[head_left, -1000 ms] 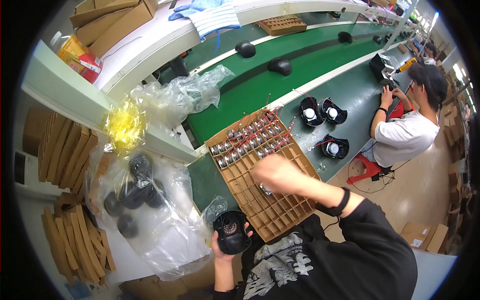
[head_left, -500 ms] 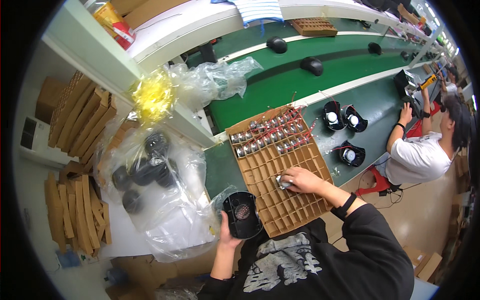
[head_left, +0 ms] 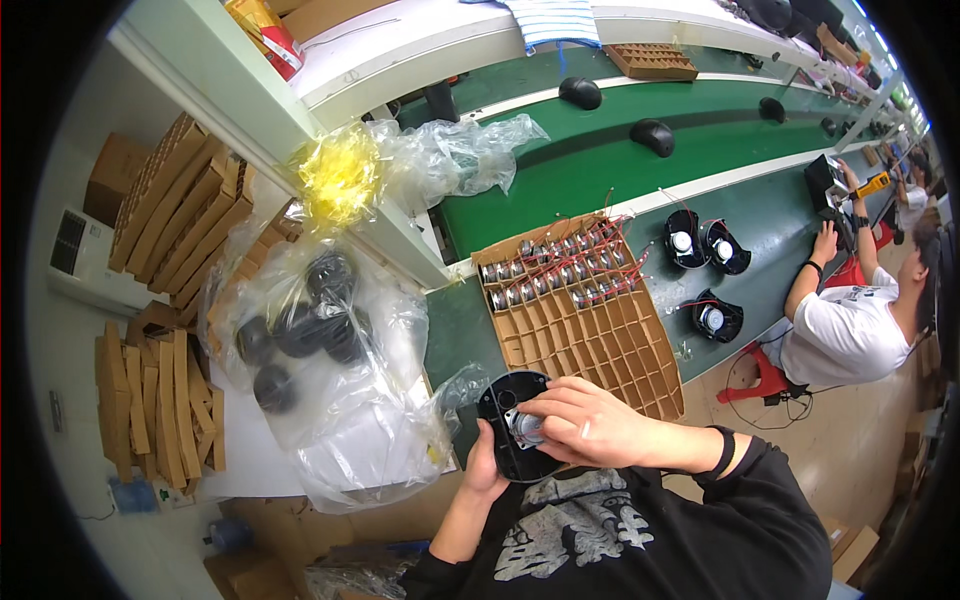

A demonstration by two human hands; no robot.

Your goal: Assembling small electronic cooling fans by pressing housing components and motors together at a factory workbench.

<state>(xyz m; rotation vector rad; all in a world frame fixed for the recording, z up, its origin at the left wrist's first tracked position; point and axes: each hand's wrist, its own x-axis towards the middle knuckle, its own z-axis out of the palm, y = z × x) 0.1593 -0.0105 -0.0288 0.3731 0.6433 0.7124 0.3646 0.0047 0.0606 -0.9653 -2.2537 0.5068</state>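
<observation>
Fingers of the right hand (head_left: 600,427) pinch the speaker (head_left: 524,430) over the shell (head_left: 514,463), contact hidden. The left hand (head_left: 482,468) grips the shell's eight-o'clock edge. Uneven pressure could tilt the speaker; a slack left grip could tip both toward the tray (head_left: 588,348), at one o'clock.

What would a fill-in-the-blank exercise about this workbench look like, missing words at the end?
The left hand holds a shell coloured ____, while the right hand touches a round speaker on it.
Just right of the cardboard tray, the bench holds ____ more shells with speakers.
The wires over the tray are mainly the colour ____.
The belt beyond is coloured ____.

Missing words: black; three; red; green.
</observation>
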